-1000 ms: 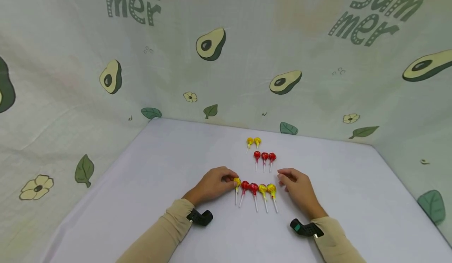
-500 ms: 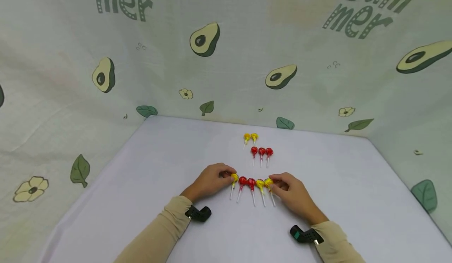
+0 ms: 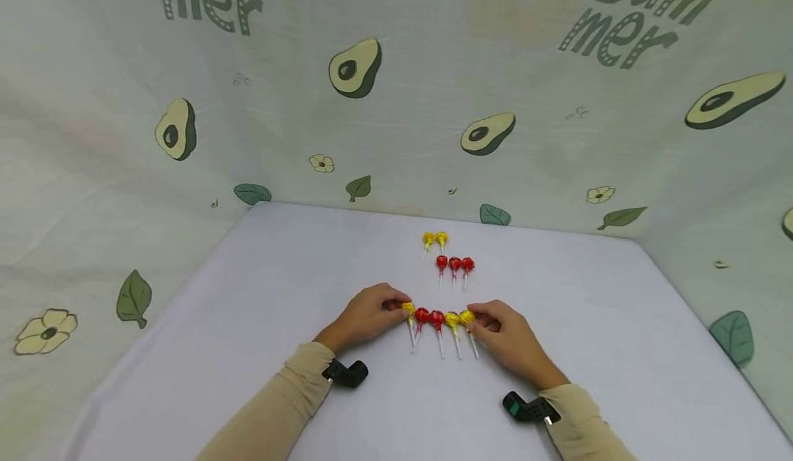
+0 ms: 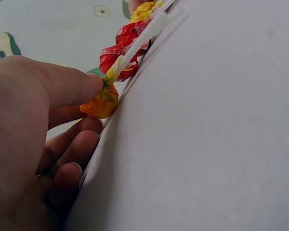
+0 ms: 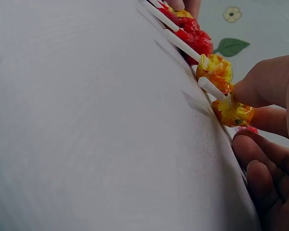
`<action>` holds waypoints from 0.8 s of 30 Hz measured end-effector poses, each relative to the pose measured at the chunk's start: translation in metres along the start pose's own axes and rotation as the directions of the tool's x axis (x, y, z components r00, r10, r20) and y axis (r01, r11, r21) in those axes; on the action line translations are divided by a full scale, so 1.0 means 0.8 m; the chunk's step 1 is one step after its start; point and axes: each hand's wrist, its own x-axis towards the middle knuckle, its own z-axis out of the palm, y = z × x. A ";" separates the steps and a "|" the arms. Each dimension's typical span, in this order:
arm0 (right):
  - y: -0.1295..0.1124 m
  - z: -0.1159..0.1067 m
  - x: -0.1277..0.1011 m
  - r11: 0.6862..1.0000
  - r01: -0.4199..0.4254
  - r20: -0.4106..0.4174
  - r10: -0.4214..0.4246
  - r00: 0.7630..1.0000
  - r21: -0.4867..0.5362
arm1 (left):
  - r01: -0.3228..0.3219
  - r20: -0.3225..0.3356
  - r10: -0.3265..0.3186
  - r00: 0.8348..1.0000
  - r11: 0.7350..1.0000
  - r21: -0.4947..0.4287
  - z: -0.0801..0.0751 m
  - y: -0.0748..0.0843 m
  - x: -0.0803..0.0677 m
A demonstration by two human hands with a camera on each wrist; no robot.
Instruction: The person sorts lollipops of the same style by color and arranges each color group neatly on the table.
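Note:
Side by side on the white table lies a row of lollipops, heads away from me and sticks toward me. At its left end my left hand (image 3: 370, 315) pinches a yellow lollipop (image 4: 102, 103) by the head between thumb and fingers. My right hand (image 3: 511, 337) pinches the yellow lollipop (image 5: 233, 113) at the right end the same way. Between them lie a red lollipop (image 3: 421, 315), a second red lollipop (image 3: 437, 318) and a yellow lollipop (image 3: 452, 319). The heads sit close together, and the left-end stick slants close to the neighbouring red one's stick.
Farther back on the table (image 3: 310, 254) are three red lollipops (image 3: 455, 263) in a short row. Behind those lie two yellow lollipops (image 3: 435, 238). A printed cloth (image 3: 409, 137) with avocados and leaves hangs at the table's back and sides.
My right hand has moved left and taken hold of the right-end yellow lollipop. The left-end yellow lollipop, still pinched, has turned so its stick points more to the right.

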 end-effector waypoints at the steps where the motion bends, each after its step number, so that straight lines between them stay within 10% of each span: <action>1: 0.000 0.000 0.000 1.000 -0.002 -0.004 0.002 1.000 -0.004 | -0.004 0.002 0.004 1.000 1.000 -0.015 0.000 0.000 0.000; 24: -0.001 0.005 0.002 0.999 -0.034 -0.011 0.034 0.999 -0.001 | 0.103 0.000 -0.104 0.995 0.982 -0.157 0.000 -0.007 0.000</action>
